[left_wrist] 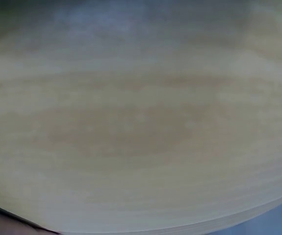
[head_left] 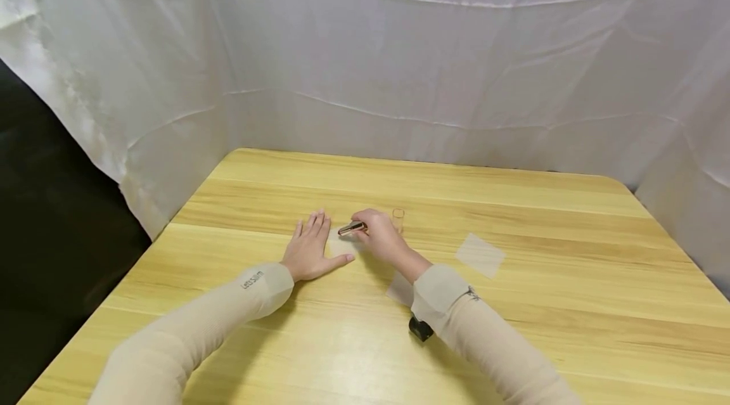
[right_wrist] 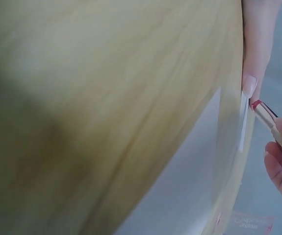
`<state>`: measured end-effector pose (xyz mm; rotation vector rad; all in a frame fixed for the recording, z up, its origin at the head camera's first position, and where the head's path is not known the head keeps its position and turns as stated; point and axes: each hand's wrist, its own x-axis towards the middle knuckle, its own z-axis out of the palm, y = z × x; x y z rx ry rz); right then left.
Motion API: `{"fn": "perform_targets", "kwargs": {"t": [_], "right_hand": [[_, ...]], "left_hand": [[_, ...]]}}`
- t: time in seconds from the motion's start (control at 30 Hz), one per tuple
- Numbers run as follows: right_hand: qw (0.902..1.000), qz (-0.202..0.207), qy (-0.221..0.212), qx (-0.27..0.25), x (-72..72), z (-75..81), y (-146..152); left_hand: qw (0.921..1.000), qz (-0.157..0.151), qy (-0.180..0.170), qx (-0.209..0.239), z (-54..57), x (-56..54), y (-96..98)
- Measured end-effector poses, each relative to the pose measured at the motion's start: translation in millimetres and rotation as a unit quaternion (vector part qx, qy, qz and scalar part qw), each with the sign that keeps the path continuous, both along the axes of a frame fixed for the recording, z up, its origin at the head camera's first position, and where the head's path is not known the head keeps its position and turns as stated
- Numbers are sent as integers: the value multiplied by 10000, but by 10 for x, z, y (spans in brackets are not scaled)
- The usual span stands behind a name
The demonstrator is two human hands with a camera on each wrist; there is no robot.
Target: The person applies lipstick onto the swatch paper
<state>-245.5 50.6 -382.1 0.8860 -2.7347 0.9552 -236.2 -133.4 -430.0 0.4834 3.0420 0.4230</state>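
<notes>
In the head view my left hand [head_left: 308, 256] lies flat on the table with its fingers spread, the thumb reaching over the edge of a small white paper sheet [head_left: 336, 248]. My right hand [head_left: 381, 237] pinches a lipstick [head_left: 352, 227] with a gold and dark tube, tilted above that sheet. The right wrist view shows the lipstick's red tip [right_wrist: 257, 104] close to the left thumb [right_wrist: 249, 85]; I cannot tell whether the tip touches the paper. A clear lipstick cap [head_left: 398, 220] with a pinkish rim stands just beyond my right hand.
A second white sheet [head_left: 481, 255] lies to the right on the wooden table [head_left: 542, 329]. Another sheet [head_left: 400, 291] is partly covered by my right forearm. A black wrist device [head_left: 421, 329] sits under the right sleeve. White cloth [head_left: 399, 63] hangs behind the table.
</notes>
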Motion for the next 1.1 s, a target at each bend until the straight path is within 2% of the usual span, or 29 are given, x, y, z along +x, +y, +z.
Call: {"fn": "perform_targets", "kwargs": {"t": [0.27, 0.57, 0.8, 1.1], "right_hand": [[9987, 230, 394, 206, -46, -22, -76], [9986, 319, 258, 341, -78, 21, -108], [9961, 478, 480, 564, -85, 85, -156], [9951, 397, 361, 836, -83, 138, -179]], "left_hand": [[10000, 29, -5, 3, -7, 8, -6], [10000, -16, -59, -53, 6, 4, 4], [10000, -24, -53, -12, 11, 7, 8], [10000, -2, -61, -27, 21, 19, 12]]}}
